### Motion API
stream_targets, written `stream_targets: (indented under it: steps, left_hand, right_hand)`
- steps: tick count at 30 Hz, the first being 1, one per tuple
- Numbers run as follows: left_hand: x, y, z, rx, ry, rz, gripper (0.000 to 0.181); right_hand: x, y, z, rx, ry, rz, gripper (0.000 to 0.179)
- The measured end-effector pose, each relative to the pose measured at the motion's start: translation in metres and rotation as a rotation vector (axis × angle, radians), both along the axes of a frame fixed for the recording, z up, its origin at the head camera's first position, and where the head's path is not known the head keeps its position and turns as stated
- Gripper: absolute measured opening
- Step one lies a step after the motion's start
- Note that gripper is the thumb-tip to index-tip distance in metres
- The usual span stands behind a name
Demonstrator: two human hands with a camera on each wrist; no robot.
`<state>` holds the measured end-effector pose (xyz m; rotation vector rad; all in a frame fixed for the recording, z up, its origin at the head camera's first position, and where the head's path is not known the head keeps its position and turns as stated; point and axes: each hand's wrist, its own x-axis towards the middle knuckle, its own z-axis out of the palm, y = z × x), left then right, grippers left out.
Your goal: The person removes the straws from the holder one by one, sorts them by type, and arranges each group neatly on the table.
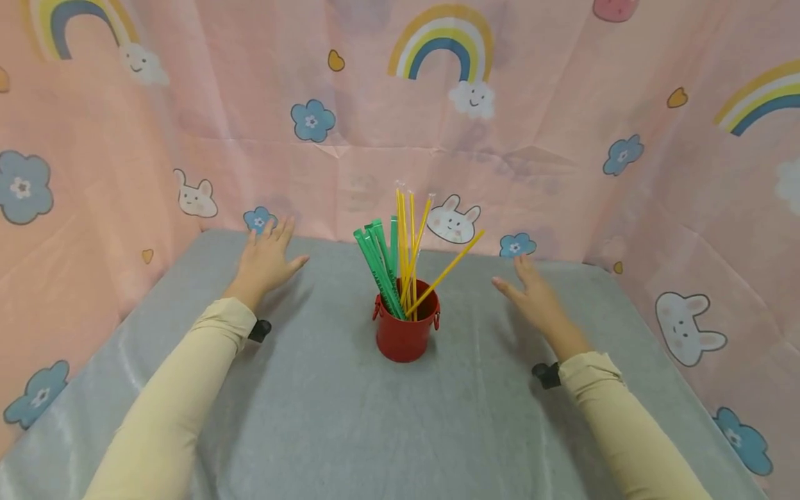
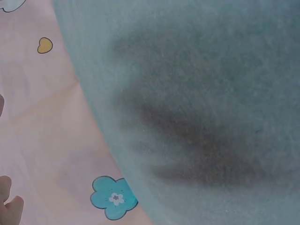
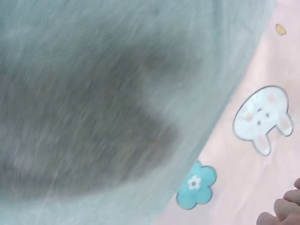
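Observation:
A small red bucket [image 1: 403, 340] with side handles stands upright at the middle of the table. In it lean several green stick packets [image 1: 380, 267] on the left and several thin yellow sticks [image 1: 411, 243] in clear wrappers, one tilted far out to the right. My left hand [image 1: 265, 260] is spread over the table to the bucket's left, holding nothing. To the bucket's right, my right hand [image 1: 534, 298] hovers with fingers extended, also holding nothing. Only fingertips [image 2: 10, 206] show at the edge of the left wrist view, and fingertips [image 3: 286, 208] at the right wrist view's corner.
A grey cloth covers the table [image 1: 375, 430]. Pink printed curtains [image 1: 250, 104] with rainbows, flowers and rabbits hang behind it and along both sides. Each wrist carries a small black camera, as on the right wrist [image 1: 546, 376]. Both hands cast shadows on the cloth.

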<state>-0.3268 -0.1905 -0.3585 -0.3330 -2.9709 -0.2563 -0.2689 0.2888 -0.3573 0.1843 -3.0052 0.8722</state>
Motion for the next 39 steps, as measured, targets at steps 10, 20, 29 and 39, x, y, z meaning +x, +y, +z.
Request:
stream_targets:
  steps: [10, 20, 29, 39]
  left_hand:
    - [0.002, 0.005, -0.002, 0.035, 0.003, -0.018, 0.086]
    - [0.004, 0.009, -0.003, 0.062, 0.002, -0.032, 0.087]
    - [0.011, 0.011, -0.003, 0.099, 0.011, -0.054, 0.086]
    - [0.017, 0.016, -0.004, 0.168, 0.016, -0.076, 0.084]
  right_hand:
    - [0.006, -0.02, 0.0, -0.041, -0.017, 0.014, 0.09]
    - [0.015, -0.034, 0.0, -0.068, -0.025, 0.044, 0.089]
    - [0.022, -0.048, -0.004, -0.196, -0.04, 0.042, 0.087]
    - [0.03, -0.066, -0.007, -0.354, -0.063, 0.054, 0.077]
